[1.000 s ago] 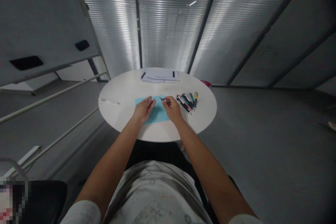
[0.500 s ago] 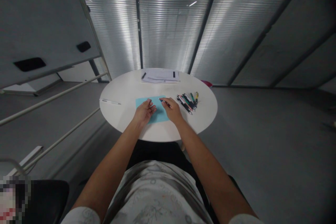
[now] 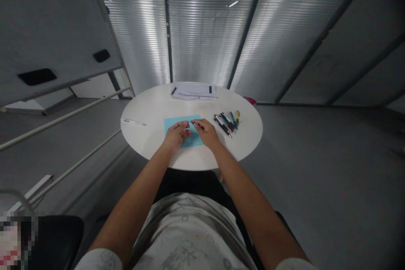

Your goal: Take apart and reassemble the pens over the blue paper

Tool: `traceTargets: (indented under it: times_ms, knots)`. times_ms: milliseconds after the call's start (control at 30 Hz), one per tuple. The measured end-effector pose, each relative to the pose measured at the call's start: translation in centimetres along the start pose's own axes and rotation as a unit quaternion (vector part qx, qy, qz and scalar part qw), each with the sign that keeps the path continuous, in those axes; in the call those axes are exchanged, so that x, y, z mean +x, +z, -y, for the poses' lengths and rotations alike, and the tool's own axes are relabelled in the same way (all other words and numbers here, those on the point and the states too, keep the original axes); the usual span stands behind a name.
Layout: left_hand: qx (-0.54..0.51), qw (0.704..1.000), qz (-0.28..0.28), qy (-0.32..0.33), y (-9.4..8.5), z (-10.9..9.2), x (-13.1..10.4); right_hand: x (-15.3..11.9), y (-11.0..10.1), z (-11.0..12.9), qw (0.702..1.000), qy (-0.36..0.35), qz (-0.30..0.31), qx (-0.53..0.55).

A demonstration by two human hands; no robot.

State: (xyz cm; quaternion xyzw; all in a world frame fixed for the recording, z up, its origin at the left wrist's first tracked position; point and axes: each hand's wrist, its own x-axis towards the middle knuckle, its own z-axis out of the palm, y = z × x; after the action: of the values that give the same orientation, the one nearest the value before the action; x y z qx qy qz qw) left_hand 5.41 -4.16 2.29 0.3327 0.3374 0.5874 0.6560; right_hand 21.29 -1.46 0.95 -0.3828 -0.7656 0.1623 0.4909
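Observation:
A light blue sheet of paper (image 3: pixel 172 122) lies on the round white table (image 3: pixel 152 114) in front of me. Both hands hover over it, close together. My right hand (image 3: pixel 207 133) grips a dark pen (image 3: pixel 195 123) whose tip points left toward my left hand (image 3: pixel 176 134). The fingertips of my left hand meet the pen's end; whether they hold a small part of it is too small to tell.
A bunch of several coloured pens (image 3: pixel 226 121) lies right of the sheet. A single white pen (image 3: pixel 134 122) lies at the table's left. A stack of white papers (image 3: pixel 193 91) with a black pen sits at the far edge. A whiteboard stand (image 3: pixel 60 42) is left.
My hands have drawn together over the blue sheet. The pen in my right hand has turned so its tip now meets my left fingertips.

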Motion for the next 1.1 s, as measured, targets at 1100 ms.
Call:
traceTargets:
  times_ms: [1100]
  knots:
    - [0.044, 0.997, -0.036, 0.054, -0.32, 0.43, 0.32, -0.16, 0.19, 0.04, 0.998, -0.013, 0.057, 0.002]
